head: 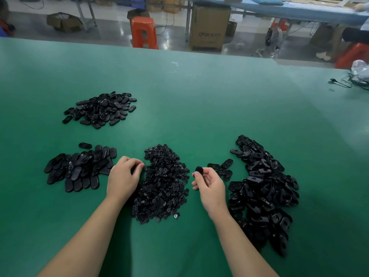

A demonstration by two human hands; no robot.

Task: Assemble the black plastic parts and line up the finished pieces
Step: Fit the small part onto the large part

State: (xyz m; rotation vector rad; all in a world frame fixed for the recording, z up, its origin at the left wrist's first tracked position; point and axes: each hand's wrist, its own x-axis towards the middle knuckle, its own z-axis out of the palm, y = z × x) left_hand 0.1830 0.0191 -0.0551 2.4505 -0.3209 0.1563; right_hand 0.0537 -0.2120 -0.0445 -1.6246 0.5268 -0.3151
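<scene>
Wide green work table [179, 80] fills the foreground, matte surface, soft overhead light. Beyond its far edge lies a glossy grey floor [111, 35] with reflections. An orange plastic stool [144, 33] stands near the table edge, and a tall cardboard box [209, 27] with printed lettering to its right. An open cardboard box [63, 22] sits far left. A blue-topped bench [299, 12] runs along the back right. A floor fan [272, 41] stands below it. Cables [351, 81] and a clear plastic bag [361, 68] lie at the table's right edge.
</scene>
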